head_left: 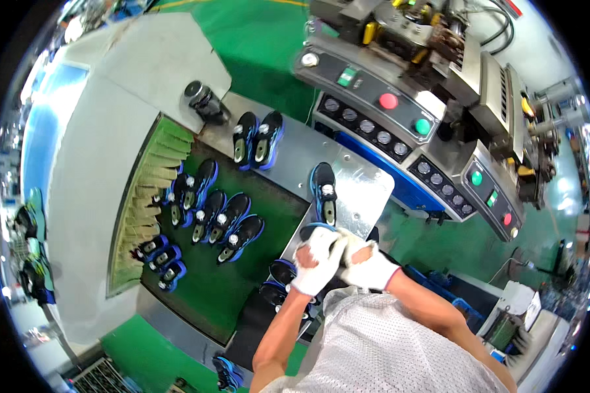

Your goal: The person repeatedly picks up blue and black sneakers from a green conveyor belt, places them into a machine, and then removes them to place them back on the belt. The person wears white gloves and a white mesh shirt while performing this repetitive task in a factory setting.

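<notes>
Both my hands wear white gloves with worn openings, and they meet close together in front of my body. My left hand [315, 259] is closed on a dark sneaker [317, 228], whose blue-edged toe shows just beyond the fingers. Beside it my right hand [366, 263] is closed against the same spot, and the gloves hide most of that sneaker. Just past my hands, a black sneaker with blue trim [323, 187] lies on a shiny metal plate [367, 190]. More dark sneakers [282, 272] sit partly hidden by my left forearm.
Several black-and-blue sneakers [233, 219] rest on a green conveyor leading from a strip-curtained opening [144, 196]. Two sneakers [267, 141] and a dark bottle [206, 103] stand on the metal ledge. At right is a machine with gauges and push buttons [388, 101].
</notes>
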`<state>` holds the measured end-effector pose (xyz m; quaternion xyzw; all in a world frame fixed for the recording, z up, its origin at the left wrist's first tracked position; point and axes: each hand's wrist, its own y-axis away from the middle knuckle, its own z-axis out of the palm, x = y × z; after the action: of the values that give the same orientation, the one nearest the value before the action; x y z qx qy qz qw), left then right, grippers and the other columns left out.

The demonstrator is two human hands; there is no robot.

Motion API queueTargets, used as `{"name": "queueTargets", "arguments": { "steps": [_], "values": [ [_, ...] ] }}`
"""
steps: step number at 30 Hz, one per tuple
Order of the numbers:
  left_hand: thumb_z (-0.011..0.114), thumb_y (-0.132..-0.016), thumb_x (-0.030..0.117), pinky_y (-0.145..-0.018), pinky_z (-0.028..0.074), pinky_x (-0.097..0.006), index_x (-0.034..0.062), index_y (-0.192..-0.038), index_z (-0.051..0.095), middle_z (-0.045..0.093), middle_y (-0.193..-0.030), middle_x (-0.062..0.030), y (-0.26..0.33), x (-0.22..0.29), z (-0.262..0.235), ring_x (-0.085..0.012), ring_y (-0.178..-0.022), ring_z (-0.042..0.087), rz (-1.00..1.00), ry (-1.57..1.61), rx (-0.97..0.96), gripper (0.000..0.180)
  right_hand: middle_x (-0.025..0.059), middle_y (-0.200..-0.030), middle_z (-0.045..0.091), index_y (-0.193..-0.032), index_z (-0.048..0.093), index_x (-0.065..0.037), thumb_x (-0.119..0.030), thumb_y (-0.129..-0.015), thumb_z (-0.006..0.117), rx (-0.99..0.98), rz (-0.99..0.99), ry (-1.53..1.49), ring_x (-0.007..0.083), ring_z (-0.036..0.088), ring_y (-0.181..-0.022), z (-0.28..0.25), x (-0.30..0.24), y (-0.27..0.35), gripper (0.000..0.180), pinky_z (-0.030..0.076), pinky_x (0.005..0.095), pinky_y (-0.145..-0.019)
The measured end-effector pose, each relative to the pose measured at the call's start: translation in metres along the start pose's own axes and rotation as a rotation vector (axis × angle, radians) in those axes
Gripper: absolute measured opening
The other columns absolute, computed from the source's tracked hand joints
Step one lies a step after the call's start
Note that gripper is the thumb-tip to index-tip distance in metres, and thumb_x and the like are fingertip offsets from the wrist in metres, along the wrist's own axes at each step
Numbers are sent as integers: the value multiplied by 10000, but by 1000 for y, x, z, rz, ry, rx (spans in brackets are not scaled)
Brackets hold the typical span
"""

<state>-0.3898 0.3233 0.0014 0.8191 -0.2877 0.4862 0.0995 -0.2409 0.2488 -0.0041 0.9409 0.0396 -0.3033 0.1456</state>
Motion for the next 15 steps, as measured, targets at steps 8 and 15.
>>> {"name": "queueTargets", "arguments": {
  "steps": [8,15],
  "values": [
    [701,-937,328,-689,557,-417,86,-1039,734,706,-960,-112,-102,174,127,-321,-797,702,579,-52,-364,265,157,-1121,655,-1169,601,-35,-139,-806,809,286,445,-467,257,669,-1021,-119,83,160,431,544,374,-876],
    [800,-826,106,-1063,506,-460,0,-1337,618,614,-1352,-233,-162,281,196,-394,-1220,620,810,35,-252,553,194,-1228,704,-1431,505,44,-126,-843,759,1009,262,-1713,280,750,-1009,-162,119,283,663,638,402,-864]
  ]
}}
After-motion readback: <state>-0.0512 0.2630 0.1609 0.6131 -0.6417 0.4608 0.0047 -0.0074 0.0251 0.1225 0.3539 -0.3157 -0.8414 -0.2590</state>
